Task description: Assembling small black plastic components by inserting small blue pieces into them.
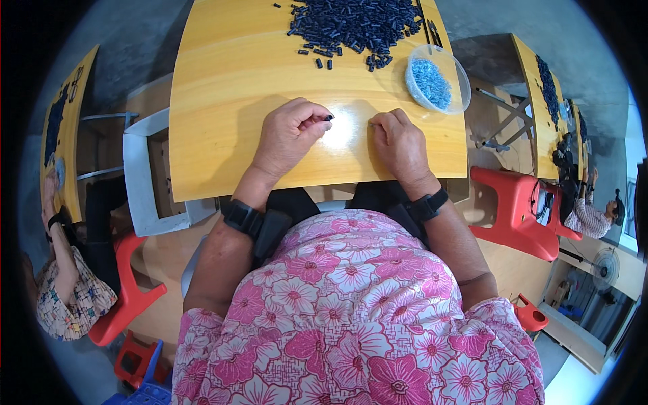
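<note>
My left hand [291, 132] rests on the yellow wooden table [223, 81] and pinches a small black cylindrical piece [329, 117] between thumb and fingertips. A short gap to its right, my right hand [399, 142] lies curled on the table with its fingers pinched together at a tiny thin part that I cannot make out. A heap of the same small black pieces [358, 23] lies at the table's far edge, with a few strays nearer me. A clear round plastic bowl [457, 79] holding small light-blue parts [430, 82] stands at the far right of the table.
A grey frame [138, 175] stands left of the table. Red plastic stools sit at the right [520, 206] and lower left [125, 297]. Other people work at similar yellow tables on the left [64, 290] and far right [590, 216]. A floor fan [604, 266] stands at the right.
</note>
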The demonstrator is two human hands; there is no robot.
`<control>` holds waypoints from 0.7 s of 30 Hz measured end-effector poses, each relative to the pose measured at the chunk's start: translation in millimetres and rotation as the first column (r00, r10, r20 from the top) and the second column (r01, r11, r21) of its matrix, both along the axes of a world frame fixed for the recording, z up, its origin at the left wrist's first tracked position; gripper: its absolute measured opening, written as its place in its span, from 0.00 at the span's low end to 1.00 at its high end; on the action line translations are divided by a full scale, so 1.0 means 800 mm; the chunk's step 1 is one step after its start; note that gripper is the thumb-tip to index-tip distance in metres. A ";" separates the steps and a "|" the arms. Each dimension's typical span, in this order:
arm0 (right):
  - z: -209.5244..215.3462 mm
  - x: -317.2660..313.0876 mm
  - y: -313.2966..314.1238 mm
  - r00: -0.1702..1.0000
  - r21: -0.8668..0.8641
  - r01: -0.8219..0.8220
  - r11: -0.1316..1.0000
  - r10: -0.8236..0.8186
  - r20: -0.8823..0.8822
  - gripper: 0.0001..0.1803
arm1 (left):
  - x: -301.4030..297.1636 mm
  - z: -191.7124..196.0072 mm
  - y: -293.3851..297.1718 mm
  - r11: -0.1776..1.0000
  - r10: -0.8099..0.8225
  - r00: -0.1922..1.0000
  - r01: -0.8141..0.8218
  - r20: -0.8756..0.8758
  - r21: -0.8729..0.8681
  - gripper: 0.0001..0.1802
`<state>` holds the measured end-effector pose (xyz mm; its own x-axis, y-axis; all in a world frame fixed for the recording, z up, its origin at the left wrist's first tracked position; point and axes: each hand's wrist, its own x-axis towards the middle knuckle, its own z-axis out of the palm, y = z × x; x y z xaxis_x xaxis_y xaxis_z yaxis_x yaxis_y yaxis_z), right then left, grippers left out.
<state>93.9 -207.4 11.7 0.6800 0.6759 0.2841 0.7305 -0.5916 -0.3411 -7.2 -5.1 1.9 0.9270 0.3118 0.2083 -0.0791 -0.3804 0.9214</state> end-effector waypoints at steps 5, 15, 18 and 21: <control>0.010 0.000 0.004 1.000 -0.082 0.010 0.997 -0.008 0.025 0.02 | 0.000 0.004 0.000 1.000 -0.006 1.000 0.006 -0.013 0.016 0.05; 0.014 0.006 0.004 0.999 -0.131 0.018 0.991 -0.024 -0.043 0.04 | -0.002 0.003 0.001 0.999 -0.024 0.999 0.027 -0.045 0.047 0.06; 0.020 0.003 0.007 0.998 -0.195 -0.043 0.980 0.051 0.036 0.05 | -0.001 0.002 0.001 0.999 -0.021 0.999 0.023 -0.049 0.042 0.06; 0.015 0.005 0.003 0.989 -0.168 -0.104 0.980 0.120 0.083 0.05 | -0.001 0.005 -0.001 0.999 -0.004 0.999 0.005 -0.038 0.045 0.06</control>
